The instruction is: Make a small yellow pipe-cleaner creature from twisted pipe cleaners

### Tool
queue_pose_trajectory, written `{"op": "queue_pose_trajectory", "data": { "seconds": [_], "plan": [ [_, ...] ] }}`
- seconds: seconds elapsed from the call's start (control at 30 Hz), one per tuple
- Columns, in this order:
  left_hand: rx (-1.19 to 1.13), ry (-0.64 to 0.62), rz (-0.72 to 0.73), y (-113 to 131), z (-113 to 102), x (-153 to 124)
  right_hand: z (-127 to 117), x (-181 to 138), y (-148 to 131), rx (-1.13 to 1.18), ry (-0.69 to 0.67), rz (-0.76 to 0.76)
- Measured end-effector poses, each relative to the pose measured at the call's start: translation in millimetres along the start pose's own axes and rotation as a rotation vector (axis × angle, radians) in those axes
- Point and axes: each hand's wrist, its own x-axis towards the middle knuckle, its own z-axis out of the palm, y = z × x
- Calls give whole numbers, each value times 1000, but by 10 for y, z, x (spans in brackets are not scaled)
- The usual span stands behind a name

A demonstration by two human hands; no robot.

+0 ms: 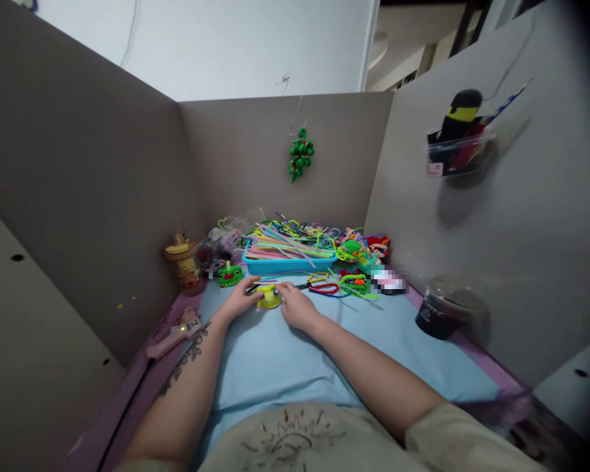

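Observation:
A small yellow fuzzy pipe-cleaner figure (269, 298) rests on the light blue mat (275, 360). My left hand (240, 300) grips its left side with curled fingers. My right hand (295, 305) pinches its right side, fingers bent around it. Both forearms stretch forward from the bottom of the view. Just behind the hands stands a teal tray (280, 265) piled with several coloured pipe cleaners (285, 246).
Grey partition walls enclose the desk on three sides. A green figure (231, 275), scissors with red and yellow handles (322, 285), a glue gun (177, 331), a tan stacked toy (184, 262), a dark lidded cup (442, 311), a hanging green ornament (301, 154) and a wall-mounted holder (459, 147) surround the mat.

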Motion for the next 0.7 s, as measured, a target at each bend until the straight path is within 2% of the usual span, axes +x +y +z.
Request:
{"op": "queue_pose_trajectory", "data": {
  "seconds": [0.07, 0.17, 0.27, 0.33, 0.43, 0.53, 0.6, 0.7],
  "plan": [
    [-57, 103, -7, 17, -51, 23, -81, 52, 98, 84, 184, 11],
    [-103, 361, -2, 38, -137, 61, -220, 133, 323, 174, 442, 88],
    [-100, 534, -32, 53, -184, 68, -314, 178, 583, 196, 588, 190],
    [-31, 557, -50, 69, -172, 50, -345, 188, 725, 197, 627, 263],
    [147, 476, -20, 106, -92, 3, -387, 231, 853, 201, 658, 328],
    [283, 404, 81, 139, 11, -37, -445, 385, 898, 191, 650, 350],
    [326, 399, 129, 147, 61, -49, -473, 560, 897, 158, 568, 374],
    [351, 388, 136, 139, 90, -55, -461, 882, 856, -13, 331, 337]
  ]
}}
